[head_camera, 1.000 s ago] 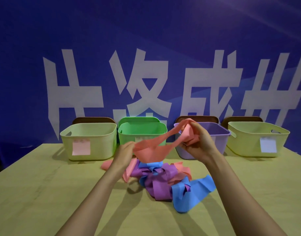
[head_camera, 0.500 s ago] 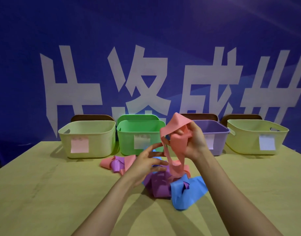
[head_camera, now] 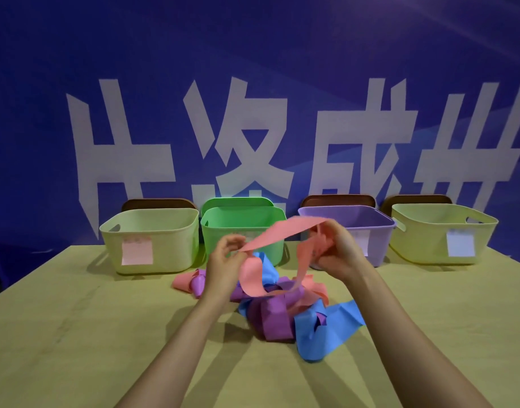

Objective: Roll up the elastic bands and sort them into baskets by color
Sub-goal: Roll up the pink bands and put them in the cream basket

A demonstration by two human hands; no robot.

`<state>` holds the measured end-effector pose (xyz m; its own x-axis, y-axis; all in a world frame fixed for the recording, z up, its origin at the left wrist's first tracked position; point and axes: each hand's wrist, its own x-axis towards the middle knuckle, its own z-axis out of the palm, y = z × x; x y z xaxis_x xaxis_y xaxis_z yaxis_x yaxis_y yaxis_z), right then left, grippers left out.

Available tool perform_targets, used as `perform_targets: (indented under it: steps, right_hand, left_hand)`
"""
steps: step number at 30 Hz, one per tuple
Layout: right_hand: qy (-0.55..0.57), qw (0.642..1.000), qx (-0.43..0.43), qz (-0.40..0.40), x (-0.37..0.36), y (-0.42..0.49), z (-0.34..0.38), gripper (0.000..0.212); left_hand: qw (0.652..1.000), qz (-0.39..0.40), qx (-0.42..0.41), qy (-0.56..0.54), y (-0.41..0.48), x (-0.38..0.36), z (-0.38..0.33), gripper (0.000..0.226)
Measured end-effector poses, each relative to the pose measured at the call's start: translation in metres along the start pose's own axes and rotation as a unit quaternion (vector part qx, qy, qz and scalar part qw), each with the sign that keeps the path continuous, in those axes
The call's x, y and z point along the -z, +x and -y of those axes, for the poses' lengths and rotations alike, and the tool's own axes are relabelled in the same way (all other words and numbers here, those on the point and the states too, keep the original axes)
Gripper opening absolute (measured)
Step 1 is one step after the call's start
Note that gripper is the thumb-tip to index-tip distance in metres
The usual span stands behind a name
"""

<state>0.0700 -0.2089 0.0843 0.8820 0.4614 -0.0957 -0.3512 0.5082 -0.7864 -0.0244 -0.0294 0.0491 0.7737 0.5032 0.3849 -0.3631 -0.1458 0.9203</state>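
Note:
A pink elastic band [head_camera: 282,232] stretches between both hands above the table. My left hand [head_camera: 226,263] pinches it at its lower left end, and my right hand [head_camera: 339,250] grips a bunched part of it; a loop of the band hangs down between them. Beneath lies a tangled pile with purple bands [head_camera: 272,318], a blue band [head_camera: 326,328] and more pink. Four baskets stand in a row behind: pale yellow-green with a pink note [head_camera: 149,219], green [head_camera: 220,228], purple [head_camera: 376,228], and pale yellow-green with a white note [head_camera: 423,231].
A small pink and purple tangle [head_camera: 189,282] lies left of my left hand. The wooden table [head_camera: 76,334] carries everything. Brown chair backs [head_camera: 158,203] show behind the baskets, in front of a blue banner with large white characters.
My left hand has taken hold of the pink band again and pulled it out to the left. The band now stretches sideways between the hands instead of hanging from my right hand.

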Motion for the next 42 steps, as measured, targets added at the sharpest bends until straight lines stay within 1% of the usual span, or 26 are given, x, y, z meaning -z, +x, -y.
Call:
perform_targets:
  steps: [1, 2, 4, 6, 8, 10, 12, 13, 15, 17, 18, 19, 20, 21, 22, 23, 25, 26, 27, 28, 29, 32, 33, 35, 38, 42]
  right_hand:
    - [-0.076, 0.996, 0.016, -0.044, 0.004, 0.001, -0.003, 0.016]
    - [-0.169, 0.982, 0.036, -0.072, 0.009, 0.002, -0.006, 0.016]
    - [-0.336, 0.934, 0.065, -0.099, 0.019, 0.003, -0.010, 0.009]
    - [-0.415, 0.900, 0.064, -0.113, 0.029, 0.005, -0.013, 0.023]
    - [-0.473, 0.871, 0.068, -0.116, 0.031, 0.003, -0.012, 0.023]
    - [-0.566, 0.814, 0.069, -0.108, 0.031, 0.002, -0.011, 0.023]
    - [-0.665, 0.737, 0.070, -0.095, 0.028, 0.000, -0.010, 0.024]
    - [-0.694, 0.708, 0.082, -0.097, 0.027, 0.000, -0.011, 0.024]
    - [-0.706, 0.688, 0.127, -0.108, 0.024, -0.001, -0.011, 0.027]
    - [-0.667, 0.720, 0.156, -0.109, 0.020, -0.001, -0.010, 0.029]
    - [-0.657, 0.733, 0.147, -0.097, 0.021, 0.000, -0.009, 0.028]
    - [-0.688, 0.712, 0.121, -0.067, 0.022, 0.000, -0.008, 0.029]
    - [-0.733, 0.676, 0.077, -0.030, 0.022, -0.002, -0.008, 0.037]
    - [-0.761, 0.648, 0.039, 0.004, 0.022, -0.004, -0.008, 0.049]
    - [-0.754, 0.655, 0.021, 0.040, 0.021, -0.007, -0.007, 0.058]
    - [-0.716, 0.694, 0.022, 0.076, 0.018, -0.012, -0.006, 0.062]
    - [-0.581, 0.796, 0.081, 0.147, 0.003, -0.026, -0.005, 0.058]
    - [-0.524, 0.828, 0.115, 0.166, -0.008, -0.032, -0.004, 0.052]
    - [-0.488, 0.842, 0.151, 0.173, -0.019, -0.038, -0.001, 0.049]
    - [-0.475, 0.844, 0.187, 0.167, -0.030, -0.042, 0.001, 0.047]
    - [-0.480, 0.834, 0.227, 0.148, -0.040, -0.046, 0.003, 0.045]
    - [-0.543, 0.767, 0.331, 0.083, -0.056, -0.050, 0.009, 0.025]
    - [-0.547, 0.756, 0.352, 0.075, -0.058, -0.053, 0.010, 0.018]
    - [-0.522, 0.764, 0.371, 0.070, -0.060, -0.059, 0.012, 0.007]
    - [-0.485, 0.791, 0.370, 0.057, -0.062, -0.072, 0.016, 0.005]
    - [-0.405, 0.847, 0.327, 0.111, -0.073, -0.104, 0.023, 0.006]
  left_hand:
    - [1.000, -0.008, 0.007, -0.010, 0.003, 0.004, -0.002, 0.033]
    - [1.000, -0.007, 0.012, -0.012, 0.005, 0.007, -0.004, 0.033]
    - [0.999, 0.001, 0.033, -0.021, 0.010, 0.012, -0.007, 0.033]
    - [0.995, 0.019, 0.075, -0.062, 0.012, 0.015, -0.012, 0.034]
    - [0.991, 0.053, 0.096, -0.078, 0.013, 0.017, -0.019, 0.031]
    - [0.985, 0.091, 0.104, -0.103, 0.012, 0.018, -0.026, 0.034]
    - [0.975, 0.124, 0.112, -0.146, 0.011, 0.015, -0.030, 0.040]
    - [0.975, 0.131, 0.111, -0.142, 0.010, 0.013, -0.032, 0.040]
    - [0.988, 0.131, 0.068, -0.052, 0.008, 0.010, -0.035, 0.036]
    - [0.992, 0.125, 0.013, 0.022, 0.006, 0.007, -0.035, 0.033]
    - [0.993, 0.111, -0.009, 0.044, 0.005, 0.006, -0.036, 0.031]
    - [0.993, 0.090, -0.030, 0.065, 0.004, 0.006, -0.037, 0.027]
    - [0.992, 0.070, -0.051, 0.087, 0.004, 0.006, -0.038, 0.023]
    - [0.989, 0.056, -0.070, 0.113, 0.005, 0.007, -0.039, 0.020]
    - [0.985, 0.050, -0.089, 0.138, 0.006, 0.007, -0.040, 0.017]
    - [0.981, 0.045, -0.105, 0.159, 0.008, 0.007, -0.041, 0.014]
    - [0.975, 0.046, -0.124, 0.179, 0.009, 0.007, -0.046, 0.013]
    - [0.975, 0.053, -0.123, 0.180, 0.010, 0.005, -0.049, 0.015]
    - [0.975, 0.061, -0.118, 0.178, 0.010, 0.003, -0.054, 0.016]
    - [0.975, 0.067, -0.114, 0.178, 0.009, 0.001, -0.059, 0.019]
    - [0.975, 0.069, -0.115, 0.180, 0.009, -0.002, -0.065, 0.023]
    - [0.974, 0.073, -0.133, 0.171, 0.004, -0.005, -0.080, 0.035]
    - [0.974, 0.075, -0.139, 0.161, 0.002, -0.005, -0.085, 0.036]
    - [0.977, 0.082, -0.146, 0.133, -0.002, -0.002, -0.095, 0.033]
    - [0.984, 0.102, -0.123, 0.078, -0.011, 0.002, -0.110, 0.024]
    - [0.987, 0.147, -0.063, -0.026, -0.031, 0.009, -0.130, 0.007]
